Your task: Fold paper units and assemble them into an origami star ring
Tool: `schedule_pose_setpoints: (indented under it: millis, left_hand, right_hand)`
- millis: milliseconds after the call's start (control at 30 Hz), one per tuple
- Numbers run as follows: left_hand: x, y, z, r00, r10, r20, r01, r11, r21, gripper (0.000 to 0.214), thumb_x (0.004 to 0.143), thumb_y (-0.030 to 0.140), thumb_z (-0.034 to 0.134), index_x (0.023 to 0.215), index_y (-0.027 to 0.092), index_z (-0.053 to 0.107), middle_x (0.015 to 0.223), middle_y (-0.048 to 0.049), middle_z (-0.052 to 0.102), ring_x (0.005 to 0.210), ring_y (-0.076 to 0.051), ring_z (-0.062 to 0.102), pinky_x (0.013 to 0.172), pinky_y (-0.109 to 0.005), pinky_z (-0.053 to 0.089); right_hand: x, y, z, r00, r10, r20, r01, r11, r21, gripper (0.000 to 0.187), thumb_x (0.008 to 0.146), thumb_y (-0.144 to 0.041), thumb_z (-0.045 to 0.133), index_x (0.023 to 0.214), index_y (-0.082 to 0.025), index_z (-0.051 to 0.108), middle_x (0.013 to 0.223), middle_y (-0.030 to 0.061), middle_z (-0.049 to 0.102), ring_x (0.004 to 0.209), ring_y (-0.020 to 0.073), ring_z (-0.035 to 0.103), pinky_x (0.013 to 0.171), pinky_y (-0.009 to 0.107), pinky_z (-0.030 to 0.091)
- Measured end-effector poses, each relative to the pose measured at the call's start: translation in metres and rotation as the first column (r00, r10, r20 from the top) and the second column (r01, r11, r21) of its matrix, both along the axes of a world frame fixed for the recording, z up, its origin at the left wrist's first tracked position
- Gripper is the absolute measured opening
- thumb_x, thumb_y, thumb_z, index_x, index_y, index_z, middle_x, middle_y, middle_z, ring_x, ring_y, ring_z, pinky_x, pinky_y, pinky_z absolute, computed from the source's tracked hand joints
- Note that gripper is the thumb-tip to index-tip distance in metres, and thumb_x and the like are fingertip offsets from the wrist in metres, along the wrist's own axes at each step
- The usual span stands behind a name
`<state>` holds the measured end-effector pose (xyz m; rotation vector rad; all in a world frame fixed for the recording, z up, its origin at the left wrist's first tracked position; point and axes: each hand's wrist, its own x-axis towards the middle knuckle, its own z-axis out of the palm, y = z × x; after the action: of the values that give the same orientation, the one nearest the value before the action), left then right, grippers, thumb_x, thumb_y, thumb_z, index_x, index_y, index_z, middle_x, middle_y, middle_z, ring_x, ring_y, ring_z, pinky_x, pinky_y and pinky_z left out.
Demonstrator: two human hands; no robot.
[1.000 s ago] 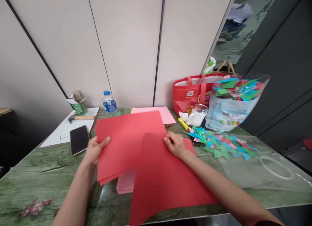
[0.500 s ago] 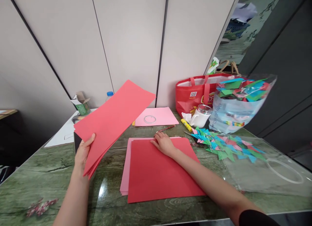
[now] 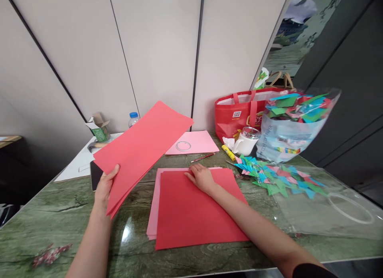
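My left hand (image 3: 105,187) grips the lower corner of a stack of red paper sheets (image 3: 140,148), holding it raised and tilted above the left side of the green marble table (image 3: 60,218). My right hand (image 3: 201,177) lies flat, fingers out, on the top edge of a single red sheet (image 3: 194,214). That sheet rests on a pile of pink sheets (image 3: 153,214) whose left edge sticks out beneath it.
Behind lie a pink sheet with a clear ring (image 3: 183,145) on it, a pencil (image 3: 203,157) and a glue stick (image 3: 229,152). To the right are folded paper pieces (image 3: 275,178), a white jar (image 3: 245,141), a red bag (image 3: 236,114) and a clear bag of paper (image 3: 290,124). A phone (image 3: 95,175) and bottle (image 3: 133,119) sit left.
My left hand lifted the red stack up and to the left, off the table. My right hand laid the single red sheet flat on the pink pile and rests on it.
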<state>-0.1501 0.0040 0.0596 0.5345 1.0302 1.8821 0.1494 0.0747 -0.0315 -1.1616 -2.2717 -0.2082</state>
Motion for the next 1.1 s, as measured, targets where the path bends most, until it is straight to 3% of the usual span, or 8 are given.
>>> schedule_pose_setpoints:
  millis: [300, 500, 733, 933, 1100]
  left_hand:
    - [0.0019, 0.0004, -0.0011, 1.0, -0.02, 0.004, 0.02, 0.999, 0.034, 0.026, 0.068, 0.007, 0.065, 0.092, 0.018, 0.066, 0.077, 0.0012, 0.072, 0.061, -0.013, 0.068, 0.07, -0.022, 0.057]
    - [0.0039, 0.0006, -0.0005, 1.0, -0.007, 0.005, 0.007, 0.999, 0.038, 0.028, 0.068, 0.007, 0.065, 0.093, 0.019, 0.065, 0.079, 0.0025, 0.072, 0.06, -0.013, 0.068, 0.071, -0.024, 0.057]
    - [0.0033, 0.0008, 0.0006, 1.0, 0.02, 0.003, -0.02, 1.0, 0.018, 0.031, 0.065, 0.008, 0.068, 0.093, 0.022, 0.064, 0.08, 0.0042, 0.072, 0.064, -0.013, 0.068, 0.068, -0.024, 0.057]
    - [0.0011, 0.0009, -0.0002, 1.0, 0.013, -0.016, -0.013, 1.0, -0.015, 0.023, 0.066, 0.011, 0.067, 0.086, 0.023, 0.066, 0.078, 0.0048, 0.071, 0.068, -0.015, 0.068, 0.07, -0.026, 0.058]
    - [0.0037, -0.0003, 0.0015, 1.0, -0.016, -0.02, 0.016, 1.0, 0.015, 0.03, 0.063, 0.01, 0.069, 0.09, 0.023, 0.065, 0.078, 0.0035, 0.072, 0.07, -0.017, 0.069, 0.07, -0.028, 0.058]
  right_hand:
    - [0.0037, -0.0051, 0.0081, 0.999, 0.024, -0.03, -0.023, 0.999, 0.03, 0.028, 0.089, -0.038, 0.039, 0.085, -0.015, 0.054, 0.089, 0.0106, 0.058, 0.072, 0.0185, 0.056, 0.06, 0.029, 0.042]
    - [0.005, -0.0019, 0.007, 0.998, 0.053, -0.042, -0.053, 0.999, 0.014, 0.026, 0.087, -0.038, 0.042, 0.075, -0.017, 0.053, 0.071, 0.0078, 0.058, 0.07, 0.0208, 0.054, 0.062, 0.031, 0.041]
    - [0.0037, 0.0038, 0.001, 0.991, 0.118, -0.065, -0.122, 0.991, -0.05, 0.021, 0.087, -0.033, 0.044, 0.088, -0.015, 0.056, 0.092, 0.0114, 0.063, 0.091, 0.0228, 0.053, 0.078, 0.035, 0.043]
    - [0.0038, 0.004, 0.0001, 0.995, 0.094, -0.04, -0.096, 0.993, -0.061, 0.022, 0.086, -0.034, 0.047, 0.081, -0.015, 0.058, 0.082, 0.0109, 0.063, 0.089, 0.0241, 0.052, 0.077, 0.037, 0.043]
    - [0.0036, 0.0039, 0.0002, 0.993, 0.103, -0.066, -0.106, 0.993, -0.047, 0.022, 0.087, -0.033, 0.046, 0.081, -0.015, 0.057, 0.081, 0.0106, 0.063, 0.089, 0.0237, 0.054, 0.076, 0.036, 0.042]
